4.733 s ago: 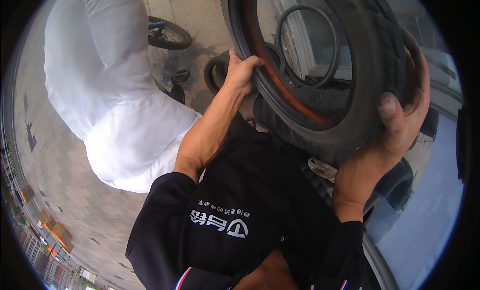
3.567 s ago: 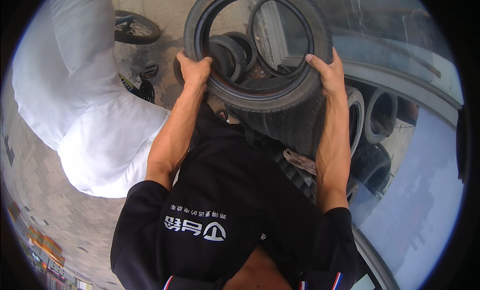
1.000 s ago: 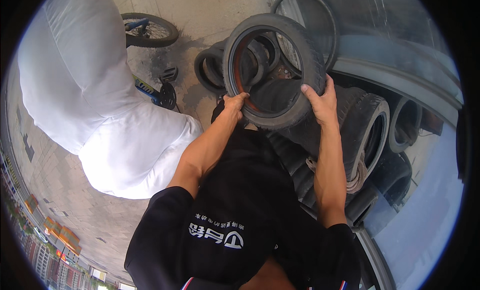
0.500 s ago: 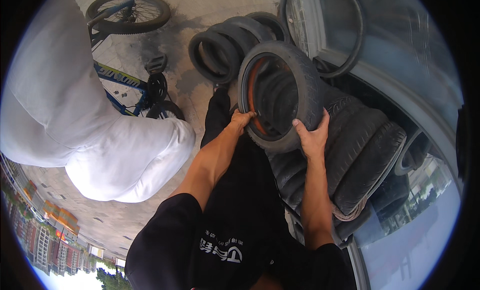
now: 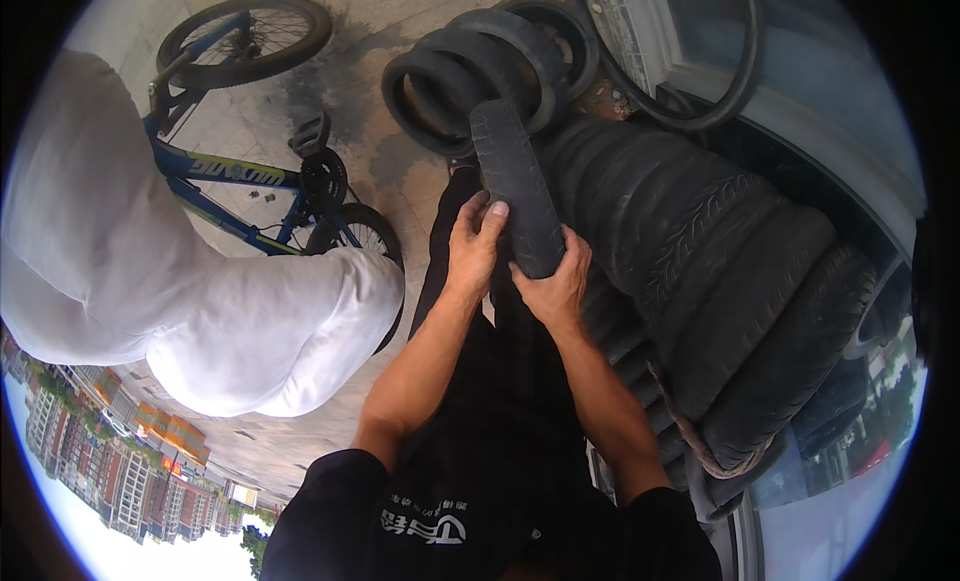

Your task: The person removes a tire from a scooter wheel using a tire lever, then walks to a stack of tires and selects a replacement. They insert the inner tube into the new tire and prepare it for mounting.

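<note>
Between my hands a black rubber tire (image 5: 516, 186) stands edge-on, its worn tread facing me. My left hand (image 5: 474, 243) grips its left side, thumb on the edge of the tread. On the lower right side my right hand (image 5: 556, 281) is closed round it, fingers curled behind. The inside of this tire is turned out of sight. Just beyond it several loose tires (image 5: 425, 99) lean together on the pavement. Right of my hands lies a long row of black tires (image 5: 690, 271) packed side by side.
A blue bicycle (image 5: 235, 169) with its pedal and wheels is at the left. A person in white clothes (image 5: 250, 311) is close on my left. A glass front (image 5: 830, 91) runs along the right, with a large thin tire (image 5: 745, 71) leaning there. A rope (image 5: 690, 431) binds the tire row.
The tire has been turned from showing its open ring and orange inside to edge-on. It has moved left and my hands have come closer together.
</note>
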The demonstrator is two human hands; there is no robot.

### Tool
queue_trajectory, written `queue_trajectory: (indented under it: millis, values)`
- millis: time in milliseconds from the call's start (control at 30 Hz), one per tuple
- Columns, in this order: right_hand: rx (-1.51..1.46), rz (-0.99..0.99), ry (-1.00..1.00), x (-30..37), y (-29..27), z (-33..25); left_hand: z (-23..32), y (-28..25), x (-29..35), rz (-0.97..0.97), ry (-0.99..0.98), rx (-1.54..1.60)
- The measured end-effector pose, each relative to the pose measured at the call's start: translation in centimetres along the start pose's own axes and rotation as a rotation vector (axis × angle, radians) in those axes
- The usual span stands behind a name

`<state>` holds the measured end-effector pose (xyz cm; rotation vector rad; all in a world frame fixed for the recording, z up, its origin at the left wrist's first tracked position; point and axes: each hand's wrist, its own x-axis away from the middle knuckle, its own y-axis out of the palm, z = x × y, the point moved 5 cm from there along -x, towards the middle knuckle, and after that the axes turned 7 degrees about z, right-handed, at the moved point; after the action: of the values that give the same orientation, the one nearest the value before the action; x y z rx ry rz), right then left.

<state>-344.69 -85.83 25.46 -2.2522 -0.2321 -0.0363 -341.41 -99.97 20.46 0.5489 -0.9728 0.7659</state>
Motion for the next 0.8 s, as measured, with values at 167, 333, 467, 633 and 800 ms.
queue_trajectory:
  millis: [167,333,467,633,800]
  values:
    - [0.009,-0.099,-0.037,4.0,3.1,2.1,-1.4,0.4,1.0,0.232,0.171,-0.565]
    - [-0.032,-0.21,0.003,7.6,5.4,4.5,-4.6,-1.8,0.1,0.368,0.192,-0.766]
    - [-0.105,-0.227,0.024,10.6,6.3,6.0,-8.2,-4.9,-0.8,0.413,0.204,-0.798]
    - [-0.067,-0.266,0.123,14.3,6.2,9.2,-14.0,-10.9,-4.5,0.442,0.165,-0.779]
    - [-0.021,-0.209,0.226,17.0,4.4,12.8,-20.1,-15.6,-9.6,0.506,0.21,-0.722]
